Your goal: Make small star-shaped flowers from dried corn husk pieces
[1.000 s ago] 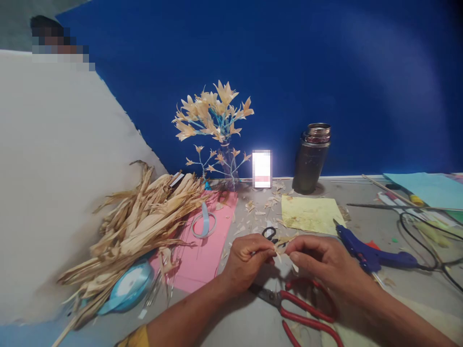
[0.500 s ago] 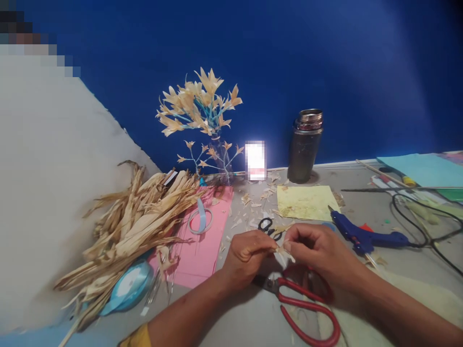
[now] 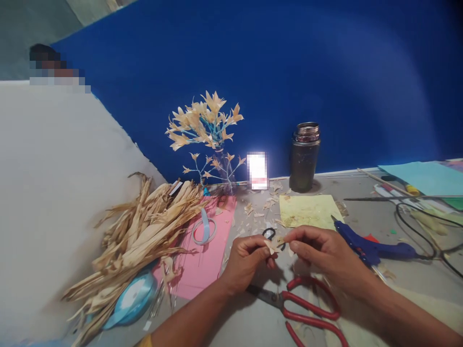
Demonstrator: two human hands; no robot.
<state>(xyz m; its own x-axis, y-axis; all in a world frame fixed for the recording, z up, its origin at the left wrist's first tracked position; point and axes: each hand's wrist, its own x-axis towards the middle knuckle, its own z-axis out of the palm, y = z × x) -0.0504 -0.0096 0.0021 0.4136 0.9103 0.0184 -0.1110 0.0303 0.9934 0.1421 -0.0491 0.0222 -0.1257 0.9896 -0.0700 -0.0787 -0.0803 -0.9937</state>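
Note:
A small pale piece of dried corn husk, cut into pointed petals [image 3: 273,246], is pinched between the thumb and fingers of my left hand [image 3: 248,260]. My right hand [image 3: 320,248] reaches in from the other side, its thumb and index finger curled together at the piece's right edge; how firmly they grip is too small to tell. Behind the fingertips lie black-handled scissors [image 3: 268,234], partly covered. Large red-handled scissors [image 3: 311,306] lie on the table below both hands, blades toward the left.
Dried husks [image 3: 144,226] are heaped left beside blue ribbon [image 3: 133,296] and pink paper [image 3: 213,258]. Husk flowers [image 3: 206,120] stand behind, near a dark flask [image 3: 304,164]. Yellow paper [image 3: 309,209] and a blue glue gun [image 3: 372,246] with a black cord lie right.
My hands have drawn slightly apart, and the husk piece now sits at my left fingertips, tilted differently. The view has shifted, showing more of the wall above.

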